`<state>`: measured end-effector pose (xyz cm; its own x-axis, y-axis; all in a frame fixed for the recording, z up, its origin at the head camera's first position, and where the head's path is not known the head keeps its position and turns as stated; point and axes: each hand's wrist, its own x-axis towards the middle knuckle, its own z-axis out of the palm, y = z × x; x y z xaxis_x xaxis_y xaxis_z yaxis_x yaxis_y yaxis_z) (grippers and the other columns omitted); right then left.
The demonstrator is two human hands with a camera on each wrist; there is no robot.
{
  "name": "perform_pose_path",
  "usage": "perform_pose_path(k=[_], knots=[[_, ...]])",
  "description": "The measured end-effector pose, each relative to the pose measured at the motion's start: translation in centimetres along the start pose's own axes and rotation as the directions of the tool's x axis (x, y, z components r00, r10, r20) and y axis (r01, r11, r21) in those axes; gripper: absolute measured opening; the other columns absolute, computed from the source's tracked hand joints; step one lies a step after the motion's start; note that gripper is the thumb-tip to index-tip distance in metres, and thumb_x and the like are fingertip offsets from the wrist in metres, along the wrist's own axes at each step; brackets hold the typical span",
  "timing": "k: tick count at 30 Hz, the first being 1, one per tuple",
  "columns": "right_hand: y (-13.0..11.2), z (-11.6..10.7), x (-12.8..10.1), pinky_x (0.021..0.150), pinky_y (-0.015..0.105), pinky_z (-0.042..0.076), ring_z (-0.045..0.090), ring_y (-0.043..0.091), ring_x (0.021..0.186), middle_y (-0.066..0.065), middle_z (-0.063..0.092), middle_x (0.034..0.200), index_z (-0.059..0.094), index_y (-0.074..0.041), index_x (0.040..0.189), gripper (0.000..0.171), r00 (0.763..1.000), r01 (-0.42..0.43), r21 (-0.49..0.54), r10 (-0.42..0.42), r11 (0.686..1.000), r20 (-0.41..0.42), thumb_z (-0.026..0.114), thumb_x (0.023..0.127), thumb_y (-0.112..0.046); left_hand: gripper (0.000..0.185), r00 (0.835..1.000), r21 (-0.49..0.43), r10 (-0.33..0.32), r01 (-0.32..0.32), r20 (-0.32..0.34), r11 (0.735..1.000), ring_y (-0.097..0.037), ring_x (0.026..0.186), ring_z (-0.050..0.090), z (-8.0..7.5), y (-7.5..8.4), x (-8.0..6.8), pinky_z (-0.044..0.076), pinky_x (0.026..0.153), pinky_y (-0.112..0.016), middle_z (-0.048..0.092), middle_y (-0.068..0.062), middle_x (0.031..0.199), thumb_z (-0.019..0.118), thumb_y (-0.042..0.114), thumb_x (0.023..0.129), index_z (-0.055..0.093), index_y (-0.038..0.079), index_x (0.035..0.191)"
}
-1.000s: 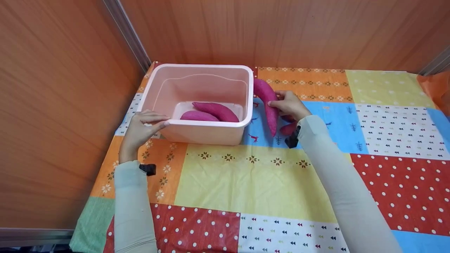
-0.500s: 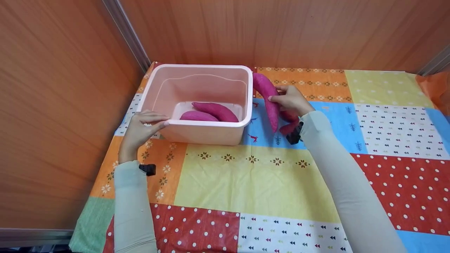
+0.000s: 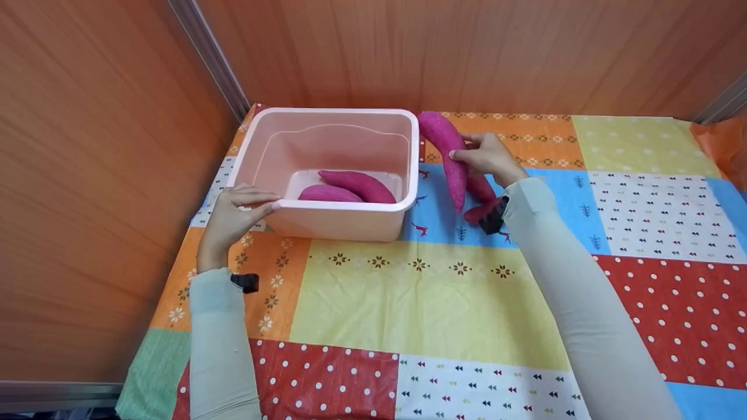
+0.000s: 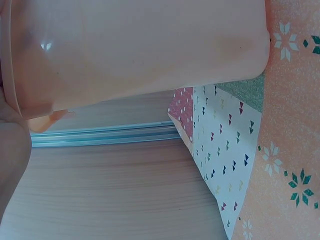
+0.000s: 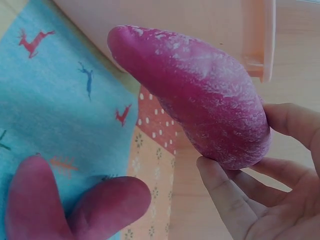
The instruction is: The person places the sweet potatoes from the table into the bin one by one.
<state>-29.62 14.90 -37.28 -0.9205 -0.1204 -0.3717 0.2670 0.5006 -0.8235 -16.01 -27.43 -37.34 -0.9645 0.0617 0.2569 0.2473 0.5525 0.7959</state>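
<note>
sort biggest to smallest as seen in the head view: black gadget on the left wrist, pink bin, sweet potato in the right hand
1. Pink bin
2. Sweet potato in the right hand
3. Black gadget

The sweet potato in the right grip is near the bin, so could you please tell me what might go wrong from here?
The sweet potato could slip, as the right grip pinches it with its tapered end free. Its upper end looks close to the bin, so a sideways move might knock it. Dropped in, it may bump the two sweet potatoes lying inside.
</note>
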Motion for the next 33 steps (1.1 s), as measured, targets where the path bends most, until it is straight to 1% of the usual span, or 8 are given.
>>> perform_pose_path(k=[5,12,17,21,25,28,33], knots=[[-0.7,-0.5,-0.3,0.095,0.041,0.051,0.053,0.031,0.121,0.016,0.047,0.141,0.033,-0.012,0.15,0.074,1.0,0.002,-0.012,-0.002,1.0,-0.003,0.068,0.089,-0.032,0.021,1.0,-0.005,0.011,-0.011,0.002,1.0,-0.001,0.091,0.052,0.0,-0.1,0.0,0.037,0.087,-0.026,0.068,-0.027,0.102,0.075,0.003,0.081,0.073,-0.005,0.101],[-1.6,-0.8,-0.6,0.096,0.041,0.05,0.051,0.029,0.122,0.015,0.047,0.141,0.035,-0.013,0.149,0.072,1.0,0.016,-0.007,-0.017,1.0,-0.014,0.069,0.089,-0.032,0.022,1.0,0.006,0.016,-0.016,0.002,1.0,-0.001,0.092,0.052,0.0,0.2,-0.1,0.037,0.088,-0.025,0.069,-0.027,0.102,0.074,0.002,0.081,0.072,-0.006,0.101],[-2.1,-1.1,-0.7,0.096,0.041,0.05,0.052,0.029,0.121,0.015,0.047,0.14,0.035,-0.014,0.149,0.071,0.999,0.038,-0.014,-0.039,0.999,-0.025,0.069,0.088,-0.03,0.022,1.0,0.001,0.0,0.0,0.007,1.0,-0.002,0.092,0.052,0.0,0.2,-0.1,0.039,0.088,-0.024,0.069,-0.026,0.103,0.074,0.004,0.082,0.073,-0.005,0.102],[-2.6,-1.3,-0.7,0.094,0.04,0.051,0.054,0.028,0.119,0.015,0.049,0.139,0.038,-0.014,0.148,0.07,0.998,0.061,-0.019,-0.062,0.998,-0.033,0.069,0.088,-0.03,0.023,1.0,-0.001,-0.025,0.025,0.007,1.0,-0.002,0.093,0.051,0.2,-1.2,0.4,0.038,0.088,-0.027,0.069,-0.023,0.106,0.076,0.007,0.081,0.074,-0.002,0.103],[-3.2,-1.3,-0.7,0.091,0.038,0.053,0.056,0.027,0.117,0.014,0.05,0.137,0.04,-0.014,0.147,0.066,0.996,0.078,-0.022,-0.079,0.997,-0.033,0.069,0.089,-0.029,0.024,0.999,0.002,-0.033,0.033,0.004,0.999,-0.003,0.095,0.051,0.3,-2.8,0.8,0.037,0.089,-0.03,0.07,-0.02,0.107,0.078,0.011,0.08,0.075,0.004,0.103],[-3.6,-1.2,-0.8,0.091,0.038,0.053,0.056,0.027,0.117,0.014,0.05,0.138,0.041,-0.015,0.147,0.066,0.996,0.079,-0.017,-0.08,0.997,-0.031,0.069,0.088,-0.029,0.024,1.0,0.003,-0.03,0.03,0.006,1.0,-0.004,0.096,0.052,0.3,-3.2,0.8,0.038,0.09,-0.031,0.071,-0.017,0.107,0.078,0.015,0.08,0.076,0.007,0.103],[-4.3,-1.2,-0.9,0.092,0.039,0.052,0.056,0.027,0.118,0.013,0.05,0.139,0.041,-0.015,0.147,0.068,0.995,0.093,-0.011,-0.093,0.996,-0.028,0.07,0.087,-0.03,0.024,0.999,-0.001,-0.03,0.03,0.01,1.0,-0.006,0.097,0.052,0.2,-3.2,0.8,0.038,0.091,-0.032,0.071,-0.015,0.107,0.078,0.019,0.08,0.077,0.01,0.102]])
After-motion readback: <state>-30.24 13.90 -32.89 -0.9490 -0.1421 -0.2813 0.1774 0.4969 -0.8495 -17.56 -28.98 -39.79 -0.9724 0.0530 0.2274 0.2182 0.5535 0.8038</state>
